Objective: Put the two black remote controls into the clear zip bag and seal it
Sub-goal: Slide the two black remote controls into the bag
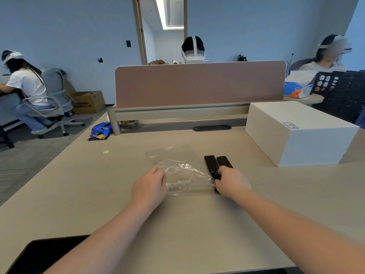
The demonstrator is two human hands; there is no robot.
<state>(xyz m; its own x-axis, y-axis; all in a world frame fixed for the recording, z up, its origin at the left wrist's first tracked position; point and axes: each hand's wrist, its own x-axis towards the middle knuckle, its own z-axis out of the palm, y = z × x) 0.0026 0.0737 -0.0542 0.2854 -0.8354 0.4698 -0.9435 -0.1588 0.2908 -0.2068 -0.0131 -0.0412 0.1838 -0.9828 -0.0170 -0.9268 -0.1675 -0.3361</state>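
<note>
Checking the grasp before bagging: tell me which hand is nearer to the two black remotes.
Right. The right hand is on the near ends of the two black remotes, fingers wrapped over them. The left hand is off to their left, gripping the clear zip bag.

Your two bare forearms enter from the lower edge. No sleeve covers either one up to that edge. Your left hand [148, 187] and right hand [231, 181] carry no glove, ring, watch or wristband on the surfaces shown.
</note>
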